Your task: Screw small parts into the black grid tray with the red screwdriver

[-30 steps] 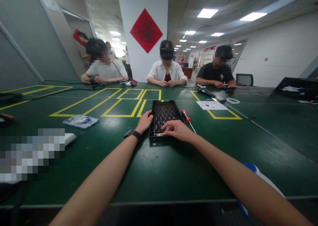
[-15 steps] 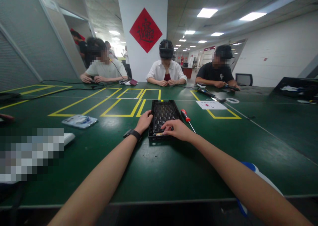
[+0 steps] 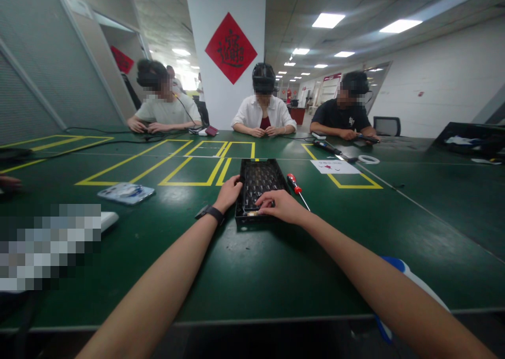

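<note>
A shallow black case with rows of small shiny dark shapes inside lies on the green table in front of me. My left hand grips its left side, fingertips at the rim. Over the near right part of the case, my right hand has its thumb and fingers drawn together. What they hold, if anything, is too small to make out. Close to those fingertips, a small tan piece shows along the case's near edge. Just right of the case rests a screwdriver with a red and black handle.
A patterned phone lies to the left on the green table. Beyond are yellow tape outlines, a printed sheet and a white ring. Three people sit across the table. Another person's hand shows at the left edge.
Both my hands stay at the case almost unmoved. At the far left edge, the other person's hand has shifted slightly. A person in the left background has gone out of sight.
</note>
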Motion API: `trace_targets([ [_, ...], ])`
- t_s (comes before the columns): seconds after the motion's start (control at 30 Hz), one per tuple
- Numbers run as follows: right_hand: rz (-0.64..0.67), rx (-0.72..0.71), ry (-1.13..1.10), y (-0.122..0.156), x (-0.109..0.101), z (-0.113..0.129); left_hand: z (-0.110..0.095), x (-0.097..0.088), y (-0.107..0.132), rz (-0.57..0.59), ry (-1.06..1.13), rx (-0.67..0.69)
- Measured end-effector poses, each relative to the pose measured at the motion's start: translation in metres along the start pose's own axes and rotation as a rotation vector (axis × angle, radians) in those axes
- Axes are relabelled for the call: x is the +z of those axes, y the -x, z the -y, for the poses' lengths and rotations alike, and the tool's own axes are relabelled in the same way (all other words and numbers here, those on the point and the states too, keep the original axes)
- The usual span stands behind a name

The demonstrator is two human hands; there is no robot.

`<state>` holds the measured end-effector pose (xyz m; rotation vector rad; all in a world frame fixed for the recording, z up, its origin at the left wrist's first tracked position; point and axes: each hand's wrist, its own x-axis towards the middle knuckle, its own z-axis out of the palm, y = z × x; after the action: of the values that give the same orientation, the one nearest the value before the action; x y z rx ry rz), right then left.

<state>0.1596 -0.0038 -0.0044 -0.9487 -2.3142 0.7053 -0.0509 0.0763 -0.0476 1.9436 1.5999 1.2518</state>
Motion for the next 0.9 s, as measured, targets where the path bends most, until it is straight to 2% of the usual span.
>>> trace_targets([
  [0.9,0.020,-0.002,-0.005,-0.0007,-0.0006,-0.0001,0.0023,0.0002,-0.0005,0.003,0.015,0.003],
])
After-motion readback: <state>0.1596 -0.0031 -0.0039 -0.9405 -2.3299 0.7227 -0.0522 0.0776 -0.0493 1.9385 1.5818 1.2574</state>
